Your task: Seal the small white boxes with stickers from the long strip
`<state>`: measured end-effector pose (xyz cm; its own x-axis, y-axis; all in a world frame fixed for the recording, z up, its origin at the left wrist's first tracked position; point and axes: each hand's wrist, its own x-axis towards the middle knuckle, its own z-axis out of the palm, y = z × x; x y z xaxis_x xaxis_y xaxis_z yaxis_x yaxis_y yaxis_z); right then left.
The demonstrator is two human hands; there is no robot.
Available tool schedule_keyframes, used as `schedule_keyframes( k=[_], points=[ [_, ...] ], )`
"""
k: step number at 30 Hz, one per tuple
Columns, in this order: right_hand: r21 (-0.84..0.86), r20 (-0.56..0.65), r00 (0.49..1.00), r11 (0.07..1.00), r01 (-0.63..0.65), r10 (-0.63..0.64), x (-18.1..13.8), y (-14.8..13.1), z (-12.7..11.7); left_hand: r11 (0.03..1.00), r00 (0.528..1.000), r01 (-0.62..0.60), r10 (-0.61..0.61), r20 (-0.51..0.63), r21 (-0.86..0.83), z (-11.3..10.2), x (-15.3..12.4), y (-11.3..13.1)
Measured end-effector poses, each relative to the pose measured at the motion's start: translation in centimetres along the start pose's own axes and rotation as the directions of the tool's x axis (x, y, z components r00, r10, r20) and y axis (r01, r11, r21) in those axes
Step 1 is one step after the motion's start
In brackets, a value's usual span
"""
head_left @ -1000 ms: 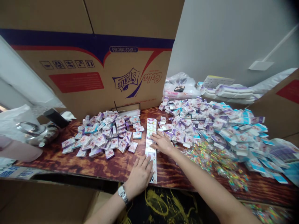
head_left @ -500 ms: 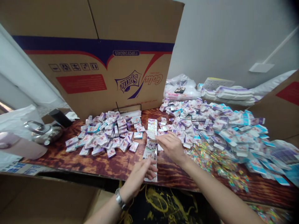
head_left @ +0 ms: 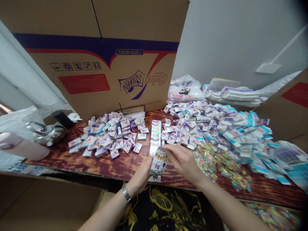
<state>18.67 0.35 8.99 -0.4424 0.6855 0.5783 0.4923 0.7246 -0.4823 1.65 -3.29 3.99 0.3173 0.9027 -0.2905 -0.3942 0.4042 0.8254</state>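
A long white sticker strip (head_left: 156, 132) printed with rows of small coloured motifs lies on the table in front of me. Its near part curls up off the surface between my two hands. My right hand (head_left: 184, 160) pinches the curled part from the right, thumb and fingers together. On the left edge of that same strip is my left hand (head_left: 141, 175), closed against it, its fingertips partly hidden behind the paper. Small closed boxes (head_left: 106, 136) are heaped to the left. Open-ended small boxes (head_left: 216, 123) form a larger pile to the right.
Small multicoloured packets (head_left: 221, 162) lie right of my right hand. A large cardboard carton (head_left: 84, 106) stands behind the boxes. A metal kettle (head_left: 49, 133) and a pink bottle (head_left: 24, 147) are at the left end. Plastic bags (head_left: 185, 86) sit at the back.
My right hand has moved down toward me, and the strip's near part now curls upward. My left hand has gone from open fingers over the strip to closed at its edge.
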Motion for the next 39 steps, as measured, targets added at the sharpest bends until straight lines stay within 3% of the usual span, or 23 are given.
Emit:
schedule_keyframes(
  k=[4, 8, 14, 18, 20, 26, 30, 33, 39],
  points=[
    [-0.044, -0.042, 0.998, 0.998, -0.052, 0.05, 1.1, 1.7, 1.4, 0.961, 0.985, -0.147, 0.121, 0.12, 0.234, -0.1, -0.6, 0.2],
    [-0.072, -0.024, 0.999, 0.997, -0.026, 0.025, 0.9, 1.8, 2.0, 0.907, 0.988, -0.127, 0.082, 0.128, 0.402, 0.1, -0.5, 0.9],
    [-0.021, -0.03, 1.0, 1.0, -0.008, 0.007, 0.5, 1.3, 1.8, 0.996, 0.993, -0.027, 0.017, 0.115, 0.088, 0.6, 0.0, 0.0],
    [0.044, -0.044, 0.996, 0.996, -0.074, 0.076, 0.3, 1.2, 1.6, 0.983, 0.999, 0.005, 0.003, 0.041, -0.182, 0.4, -0.1, 0.3],
    [0.059, -0.047, 0.995, 0.995, -0.08, 0.083, 0.0, 1.3, 1.6, 0.971, 1.0, 0.002, -0.002, 0.0, -0.24, 0.3, -0.1, 0.7],
    [0.072, -0.036, 0.995, 0.994, -0.085, 0.088, -0.1, 1.2, 2.1, 0.979, 1.0, 0.016, -0.016, 0.001, -0.202, 0.3, -0.1, 0.5],
    [0.053, 0.01, 1.0, 0.998, -0.027, 0.027, 0.6, 1.2, 2.7, 0.995, 0.994, 0.072, -0.066, 0.084, -0.066, 0.5, -0.5, 0.2],
    [0.042, 0.026, 1.0, 0.999, -0.016, 0.015, 0.8, 1.3, 3.1, 0.992, 0.984, 0.111, -0.101, 0.146, -0.06, 0.7, -0.6, 0.2],
    [0.006, -0.045, 0.999, 1.0, 0.029, -0.029, 0.2, 1.6, 3.1, 0.992, 0.999, 0.006, -0.002, 0.035, -0.127, 0.5, 0.1, -0.2]
  ],
)
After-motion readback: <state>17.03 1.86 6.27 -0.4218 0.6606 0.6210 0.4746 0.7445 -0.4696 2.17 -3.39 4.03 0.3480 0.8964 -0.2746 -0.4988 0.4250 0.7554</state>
